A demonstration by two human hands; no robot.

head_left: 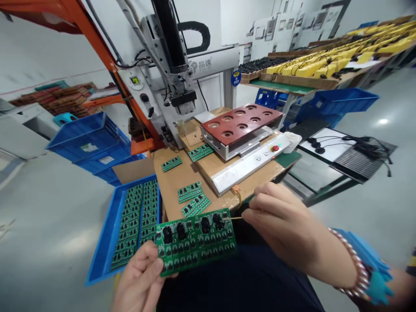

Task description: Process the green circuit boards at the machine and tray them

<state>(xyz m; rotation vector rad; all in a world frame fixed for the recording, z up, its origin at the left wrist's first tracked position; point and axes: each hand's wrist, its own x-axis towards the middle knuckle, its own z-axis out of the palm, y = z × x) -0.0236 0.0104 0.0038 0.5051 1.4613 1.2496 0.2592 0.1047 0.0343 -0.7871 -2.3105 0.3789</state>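
My left hand (143, 273) grips the left end of a green circuit board (198, 255), thumb on its face, and holds it tilted up above my lap. Black blobs and rows of small components cover the board. Between the fingertips of my right hand (282, 221) is a thin wooden stick (236, 218). Its tip meets, or comes very close to, the rightmost black blob (218, 222); which one I cannot tell. Just beyond the held board, two smaller-looking circuit boards lie on the table, one (196, 204) partly over or against the other (190, 192).
A blue bin (102, 247) with rows of boards stands at the left, beside stacked blue crates (94, 138). Two more boards (171, 164) lie farther back. A dispensing machine (185, 86) with a brown fixture (240, 123) and a red button (275, 148) stands ahead.
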